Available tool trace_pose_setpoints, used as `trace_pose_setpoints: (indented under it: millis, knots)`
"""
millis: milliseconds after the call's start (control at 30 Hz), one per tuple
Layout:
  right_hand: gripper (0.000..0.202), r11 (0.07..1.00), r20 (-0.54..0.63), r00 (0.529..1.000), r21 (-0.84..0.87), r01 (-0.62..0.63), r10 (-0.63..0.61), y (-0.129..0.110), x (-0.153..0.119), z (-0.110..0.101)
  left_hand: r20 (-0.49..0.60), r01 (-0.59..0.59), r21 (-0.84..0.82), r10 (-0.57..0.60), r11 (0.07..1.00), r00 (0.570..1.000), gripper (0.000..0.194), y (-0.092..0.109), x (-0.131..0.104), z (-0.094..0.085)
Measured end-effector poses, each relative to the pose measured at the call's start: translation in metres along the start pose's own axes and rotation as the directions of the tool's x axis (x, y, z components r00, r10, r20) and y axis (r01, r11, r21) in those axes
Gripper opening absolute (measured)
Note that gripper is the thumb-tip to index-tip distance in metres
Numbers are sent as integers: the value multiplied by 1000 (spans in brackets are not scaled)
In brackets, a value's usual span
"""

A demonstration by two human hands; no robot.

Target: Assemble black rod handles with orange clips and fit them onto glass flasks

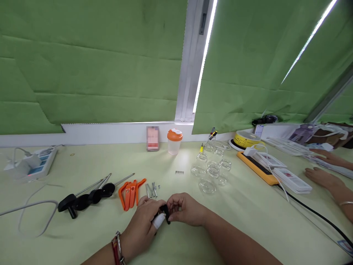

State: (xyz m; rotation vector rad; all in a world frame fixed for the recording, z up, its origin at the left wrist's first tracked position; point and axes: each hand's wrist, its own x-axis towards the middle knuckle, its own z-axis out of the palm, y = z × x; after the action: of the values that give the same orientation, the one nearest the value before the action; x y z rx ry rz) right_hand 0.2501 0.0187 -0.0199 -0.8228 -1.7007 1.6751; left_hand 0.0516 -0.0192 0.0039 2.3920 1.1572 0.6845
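At the six o'clock side of the bench, left hand and right hand both pinch a small black part, seemingly mid-handling, which calls for steady fingertips, a spring lying at one o'clock from it.

Open tbl btwn R forearm & blk cable, glass jars blocking fwd-R, bolts close ahead of L hand

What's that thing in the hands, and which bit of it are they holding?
A small black piece: the left hand holds it from the left, the right hand from the right. The hands hide too much to tell exactly which part.
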Motion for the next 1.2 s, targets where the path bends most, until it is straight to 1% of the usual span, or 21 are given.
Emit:
trace_pose_setpoints:
  millis: [67, 167, 200, 233, 267, 300, 333, 367, 400, 433, 467, 533, 600, 733, 833, 933, 967, 1033, 1100, 1133, 1200]
  knots:
    - [24, 997, 23, 1000, -70, 13, -12, 0, -1, 0, 2, 65, -30, -65, 997, 998, 17, 2, 1, 0]
    - [24, 988, 73, 997, -152, 36, -25, 2, -1, -2, 1, 113, -60, -113, 992, 994, 15, 1, 2, 1]
    - [25, 980, 62, 998, -196, 43, -32, 3, -1, -4, 2, 116, -66, -117, 991, 993, 16, 1, 1, 1]
    - [24, 964, 18, 998, -260, 60, -58, 5, 1, -5, 2, 117, -73, -118, 990, 993, 16, 0, 1, 1]
    - [22, 934, -64, 991, -348, 84, -113, 7, 3, -7, 1, 120, -82, -120, 989, 993, 16, -1, 0, 2]
    - [19, 886, -171, 965, -453, 101, -197, 9, 7, -9, 1, 127, -96, -128, 987, 992, 16, -1, 0, 2]
    - [16, 819, -276, 912, -565, 101, -303, 12, 11, -13, 3, 137, -115, -138, 984, 990, 16, -2, -1, 3]
    - [17, 740, -355, 840, -668, 80, -411, 14, 17, -17, 6, 148, -136, -148, 980, 989, 15, -3, -2, 4]
    - [21, 671, -395, 784, -741, 36, -479, 17, 23, -21, 10, 157, -158, -157, 975, 988, 14, -3, -2, 4]
    - [26, 603, -396, 760, -797, -7, -515, 19, 29, -27, 15, 163, -178, -163, 970, 986, 14, -4, -2, 4]
    - [31, 536, -380, 765, -843, -54, -520, 20, 36, -32, 19, 169, -196, -169, 966, 985, 14, -4, -3, 4]
    - [40, 393, -335, 811, -908, -143, -479, 23, 48, -44, 29, 174, -224, -172, 959, 985, 14, -5, -3, 2]
    - [45, 353, -333, 829, -919, -177, -450, 24, 57, -53, 36, 176, -240, -172, 955, 984, 13, -5, -2, 0]
    - [42, 366, -369, 835, -904, -220, -409, 25, 61, -59, 42, 173, -244, -167, 954, 985, 14, -7, -2, -3]
    - [39, 393, -380, 843, -892, -224, -381, 24, 54, -56, 33, 160, -231, -157, 960, 987, 16, -9, -2, -2]
    - [38, 434, -362, 858, -881, -188, -364, 21, 43, -51, 7, 133, -210, -134, 969, 991, 16, -9, -2, -3]
    - [38, 469, -351, 863, -869, -156, -364, 20, 39, -49, 2, 114, -206, -116, 972, 993, 15, -8, -1, -3]
    - [37, 574, -331, 866, -816, -64, -375, 17, 30, -44, -6, 76, -212, -79, 974, 997, 14, -6, 0, -5]
    - [34, 677, -326, 862, -735, 28, -389, 15, 22, -39, -5, 79, -230, -82, 970, 997, 13, -4, 1, -7]
    - [31, 711, -326, 861, -700, 57, -390, 14, 19, -36, -2, 95, -238, -98, 967, 995, 13, -3, 1, -7]
    - [26, 745, -328, 866, -662, 75, -378, 13, 13, -30, 14, 126, -245, -127, 961, 992, 14, -2, 1, -7]
